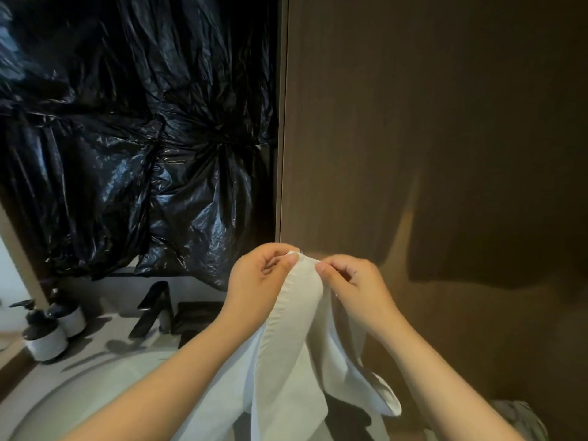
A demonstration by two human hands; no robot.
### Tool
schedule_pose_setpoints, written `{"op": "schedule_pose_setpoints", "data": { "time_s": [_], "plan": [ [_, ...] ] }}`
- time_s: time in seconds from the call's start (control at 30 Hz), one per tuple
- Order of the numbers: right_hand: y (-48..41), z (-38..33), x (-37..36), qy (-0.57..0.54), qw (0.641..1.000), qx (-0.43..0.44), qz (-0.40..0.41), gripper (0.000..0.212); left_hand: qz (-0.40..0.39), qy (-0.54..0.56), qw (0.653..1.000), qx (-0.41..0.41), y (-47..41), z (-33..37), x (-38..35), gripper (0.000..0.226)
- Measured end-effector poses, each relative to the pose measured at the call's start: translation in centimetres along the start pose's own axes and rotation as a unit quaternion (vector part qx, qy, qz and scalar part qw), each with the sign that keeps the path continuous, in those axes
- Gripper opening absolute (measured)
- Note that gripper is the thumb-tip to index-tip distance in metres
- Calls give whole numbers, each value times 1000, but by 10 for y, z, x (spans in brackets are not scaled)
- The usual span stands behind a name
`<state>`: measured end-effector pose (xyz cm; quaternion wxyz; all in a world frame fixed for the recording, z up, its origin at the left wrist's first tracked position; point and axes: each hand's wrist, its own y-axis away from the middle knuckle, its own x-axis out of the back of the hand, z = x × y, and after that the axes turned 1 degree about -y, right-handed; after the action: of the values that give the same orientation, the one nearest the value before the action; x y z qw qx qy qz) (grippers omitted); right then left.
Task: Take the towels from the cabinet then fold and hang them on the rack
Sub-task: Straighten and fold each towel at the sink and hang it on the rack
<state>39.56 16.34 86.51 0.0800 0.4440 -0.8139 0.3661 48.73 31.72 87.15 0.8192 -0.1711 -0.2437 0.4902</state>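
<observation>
1. Right now, on my feed, both hands are raised close together, almost touching, just in front of the left edge of a tall brown wooden panel.
2. I see the left hand pinching the top hem of the white towel between its thumb and curled fingers.
3. I see the right hand pinching the same hem just beside it, with its thumb and fingertips curled onto the cloth.
4. From that shared grip the towel hangs down between the two forearms in long loose folds. One fold curls outward at lower right, and I cannot tell where the bottom end lies, since it runs out of view.
5. Crumpled black plastic sheeting covers the upper left behind the hands.
6. Below the sheeting I make out a black faucet standing at the back of a pale sink basin.
7. Two pump bottles with black tops stand side by side at far left, the nearer one and the farther one, both well apart from the towel.
</observation>
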Motion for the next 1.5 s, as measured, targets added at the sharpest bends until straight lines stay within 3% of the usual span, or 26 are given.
{"op": "schedule_pose_setpoints", "data": {
  "time_s": [0.17,0.37,0.53,0.67,0.8,0.9,1.13,1.33,1.5],
  "plan": [
    [-2,2,-6,25,999,-8,43,22,-24,-52,998,33,34,-15,17,48],
    [-8,0,-10,49,997,-25,56,21,-16,-131,990,50,67,-40,24,14],
    [-11,-2,-17,60,996,-41,59,23,13,-133,989,61,75,-45,25,19],
    [-12,-10,-11,61,997,-38,16,24,34,-128,989,70,74,-48,27,19],
    [-20,-26,0,40,998,-35,-32,35,16,-126,991,39,68,-47,30,21],
    [-27,-31,2,-18,995,-81,-55,38,11,-127,992,-2,59,-41,30,23],
    [-26,-31,4,-38,991,-54,119,22,-92,-196,976,-18,46,-50,36,8],
    [-30,-32,15,-19,989,-15,146,18,-101,-249,963,13,52,-72,41,20],
    [-31,-29,25,-11,986,-15,166,18,-118,-260,958,28,54,-88,32,9]
  ]
}}
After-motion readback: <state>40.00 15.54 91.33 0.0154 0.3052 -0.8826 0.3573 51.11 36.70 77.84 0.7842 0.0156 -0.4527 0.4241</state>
